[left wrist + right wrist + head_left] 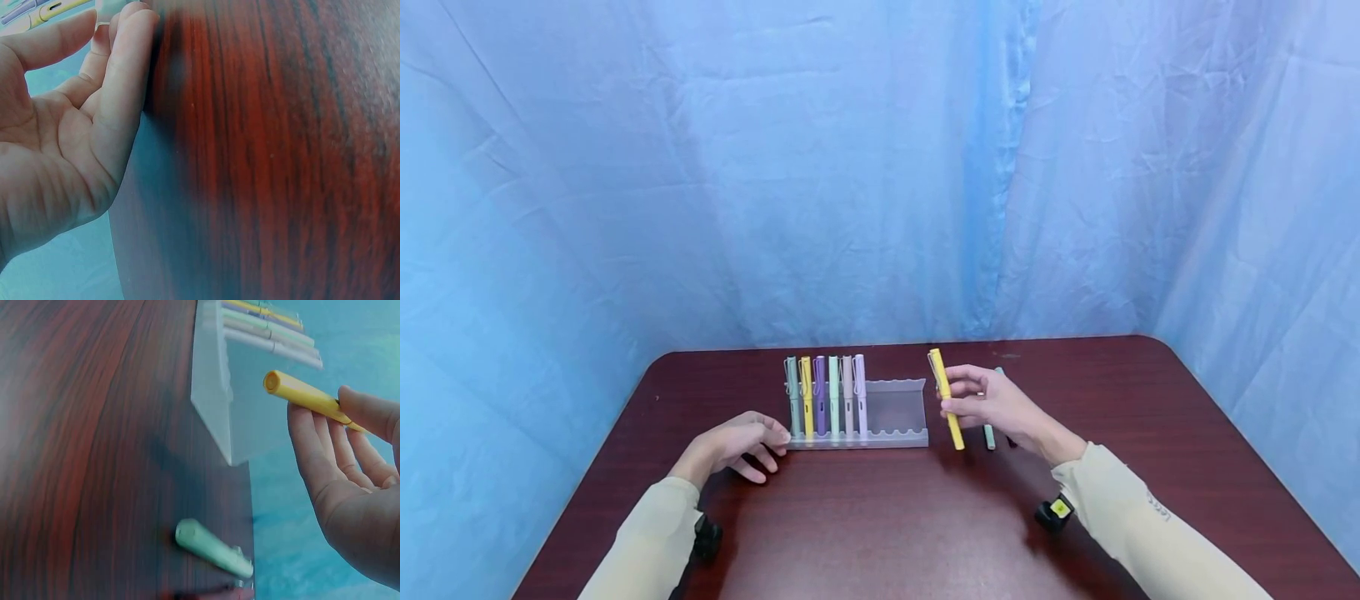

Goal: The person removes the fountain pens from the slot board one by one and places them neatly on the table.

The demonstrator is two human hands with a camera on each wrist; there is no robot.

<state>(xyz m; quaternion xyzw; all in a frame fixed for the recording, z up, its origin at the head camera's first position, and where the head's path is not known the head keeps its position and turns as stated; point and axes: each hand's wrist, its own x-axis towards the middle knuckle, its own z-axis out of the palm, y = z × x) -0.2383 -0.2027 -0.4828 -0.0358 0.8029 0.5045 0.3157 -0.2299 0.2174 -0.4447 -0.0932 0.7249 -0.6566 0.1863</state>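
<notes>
Yellow pen, likely light, stiff and slick, suits mid-barrel pinching by the right hand; the relaxed left hand touches the rack at its left end.

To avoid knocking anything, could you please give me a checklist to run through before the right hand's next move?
1. Yellow pen held in right hand: ok.
2. Left hand at the left end of the rack: ok.
3. Free slots toward the rack's right end: ok.
4. Six racked pens side by side: ok.
5. Yellow pen lined up over a slot: not ok, it is right of the rack.
6. Rack's steadiness: cannot tell.
</notes>
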